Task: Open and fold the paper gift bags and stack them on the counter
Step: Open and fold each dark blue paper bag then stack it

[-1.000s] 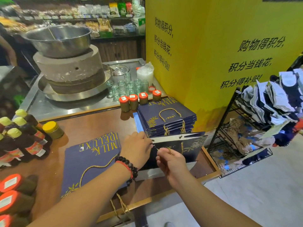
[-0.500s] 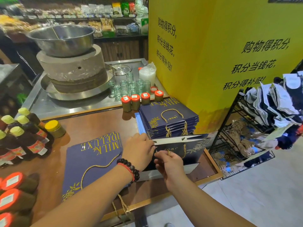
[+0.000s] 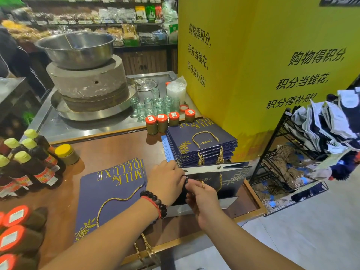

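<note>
- At lower centre of the frame, an open gift bag (image 3: pixel 229 178) was gripped at its mouth by the left hand (image 3: pixel 167 180).
- Its gold cord was pinched by the right hand (image 3: pixel 202 195).
- Flattening and stacking were judged due next.

On the counter (image 3: pixel 109 151) a flat bag (image 3: pixel 109 199) lies left of the half-open bag (image 3: pixel 229 184), the bag stack (image 3: pixel 200 145) sits behind that one, 4 jars (image 3: pixel 167 123) stand behind the stack, and bottles (image 3: pixel 29 164) line the left edge.
</note>
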